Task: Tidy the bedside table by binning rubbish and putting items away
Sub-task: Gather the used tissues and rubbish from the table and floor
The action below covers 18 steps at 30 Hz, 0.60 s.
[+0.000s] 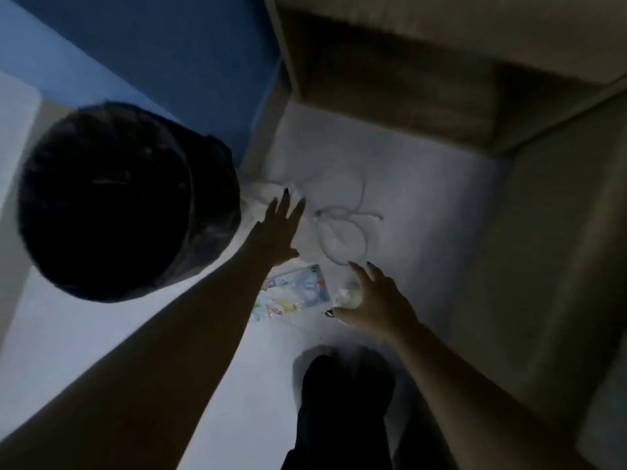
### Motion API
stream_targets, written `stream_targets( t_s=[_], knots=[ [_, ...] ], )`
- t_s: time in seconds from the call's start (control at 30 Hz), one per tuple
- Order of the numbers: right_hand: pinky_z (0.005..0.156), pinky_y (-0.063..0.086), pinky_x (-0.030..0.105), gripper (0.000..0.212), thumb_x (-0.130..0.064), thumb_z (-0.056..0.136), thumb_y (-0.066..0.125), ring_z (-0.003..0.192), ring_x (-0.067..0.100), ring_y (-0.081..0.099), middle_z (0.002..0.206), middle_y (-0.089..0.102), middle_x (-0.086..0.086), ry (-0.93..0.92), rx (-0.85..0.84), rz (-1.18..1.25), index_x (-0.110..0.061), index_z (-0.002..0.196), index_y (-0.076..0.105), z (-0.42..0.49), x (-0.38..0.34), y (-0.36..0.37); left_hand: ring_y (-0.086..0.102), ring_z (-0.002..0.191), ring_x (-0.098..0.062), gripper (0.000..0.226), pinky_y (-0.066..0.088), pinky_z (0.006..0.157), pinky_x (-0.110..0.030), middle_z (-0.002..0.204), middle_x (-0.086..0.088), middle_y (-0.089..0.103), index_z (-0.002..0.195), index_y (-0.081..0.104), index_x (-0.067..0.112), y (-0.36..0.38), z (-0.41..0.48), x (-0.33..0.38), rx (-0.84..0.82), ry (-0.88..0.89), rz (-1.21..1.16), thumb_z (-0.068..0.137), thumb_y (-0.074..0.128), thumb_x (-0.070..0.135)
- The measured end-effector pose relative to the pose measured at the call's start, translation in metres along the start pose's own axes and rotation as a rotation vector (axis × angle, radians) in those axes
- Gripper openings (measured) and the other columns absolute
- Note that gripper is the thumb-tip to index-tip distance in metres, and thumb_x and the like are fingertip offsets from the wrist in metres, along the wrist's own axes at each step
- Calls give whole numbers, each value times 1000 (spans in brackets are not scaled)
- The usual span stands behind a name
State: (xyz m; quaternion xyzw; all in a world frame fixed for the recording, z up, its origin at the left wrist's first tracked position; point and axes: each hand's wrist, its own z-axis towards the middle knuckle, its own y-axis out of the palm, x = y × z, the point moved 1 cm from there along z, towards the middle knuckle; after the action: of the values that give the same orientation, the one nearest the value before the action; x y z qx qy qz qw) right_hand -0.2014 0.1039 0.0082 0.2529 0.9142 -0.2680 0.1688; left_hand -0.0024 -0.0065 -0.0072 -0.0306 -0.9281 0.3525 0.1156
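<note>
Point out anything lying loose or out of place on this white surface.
A white cable sprawls in loose loops, uncoiled. A colourful packet lies askew beside it. Something crumpled and white sits by the left hand, next to the black-lined bin. The picture is dim and blurred.

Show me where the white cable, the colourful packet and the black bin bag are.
white cable (pixel 364 237): head view, right side of its loop.
colourful packet (pixel 298 293): head view, middle of its printed face.
black bin bag (pixel 112 201): head view, middle of its dark opening.

A blue wall (pixel 163 62) rises behind; a beige headboard (pixel 424 89) stands alongside.
</note>
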Motion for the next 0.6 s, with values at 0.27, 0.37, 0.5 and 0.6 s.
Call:
stream_targets(
  t_s=[0.27, 0.37, 0.5, 0.6],
  knots=[
    [98, 44, 42, 100, -55, 69, 75, 138, 27, 28, 158, 11, 2, -97, 123, -110, -37, 148, 15, 32, 43, 73, -16, 146, -39, 116, 19, 108, -71, 156, -12, -30, 151, -13, 26, 62, 55, -34, 183, -76, 80, 77, 76, 27],
    [89, 50, 39, 86, -46, 68, 75, 126, 25, 40, 145, 29, 1, -161, 230, -114, -32, 140, 30, 39, 46, 85, -8, 147, -40, 108, 28, 108, -62, 157, -13, -26, 152, -10, 25, 73, 71, -44, 159, -122, 22, 80, 71, 20],
    [85, 49, 35, 72, -33, 69, 71, 115, 26, 47, 132, 40, 2, -150, 231, -80, -28, 133, 38, 41, 44, 82, 52, 111, -51, 57, 51, 88, -52, 133, -37, 43, 138, 38, -6, 84, 68, -44, 430, -141, 77, 82, 50, -11],
    [85, 51, 36, 70, -32, 69, 71, 112, 27, 51, 128, 42, 3, -106, 229, -55, -28, 131, 39, 26, 39, 62, 55, 101, -45, 41, 48, 87, -50, 116, -32, 53, 123, 50, -7, 72, 44, -35, 339, -108, 136, 83, 46, -13]
  ],
)
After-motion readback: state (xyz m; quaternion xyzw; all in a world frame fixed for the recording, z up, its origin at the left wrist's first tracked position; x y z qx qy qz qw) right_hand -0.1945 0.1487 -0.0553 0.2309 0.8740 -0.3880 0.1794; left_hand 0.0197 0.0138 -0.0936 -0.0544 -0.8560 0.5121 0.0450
